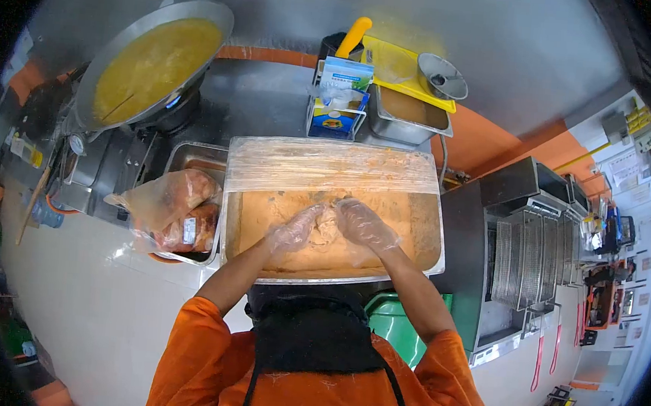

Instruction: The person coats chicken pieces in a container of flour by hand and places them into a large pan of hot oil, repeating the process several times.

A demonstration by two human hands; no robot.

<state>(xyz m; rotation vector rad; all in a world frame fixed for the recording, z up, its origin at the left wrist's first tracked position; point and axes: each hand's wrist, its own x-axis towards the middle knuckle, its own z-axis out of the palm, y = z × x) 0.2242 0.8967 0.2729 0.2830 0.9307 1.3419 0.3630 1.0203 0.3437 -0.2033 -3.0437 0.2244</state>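
Note:
A large metal tray point(441, 237) of orange-tan breading flour point(264, 210) lies before me, with plastic wrap point(328, 169) stretched over its far part. Both my hands wear clear plastic gloves and are down in the flour near the middle. My left hand point(297, 227) curls round the left side of a lumpy, flour-coated chicken piece point(327, 227). From the other side my right hand point(362, 224) closes on the same piece, its fingertips partly hidden by flour.
Left of the tray, bagged raw meat point(182, 204) sits in a metal pan point(215, 157). A wok of yellow oil point(162, 63) stands at the back left. Behind are a glove box point(346, 76) and a yellow-lidded container point(406, 126). Fryer baskets point(525, 258) are to the right.

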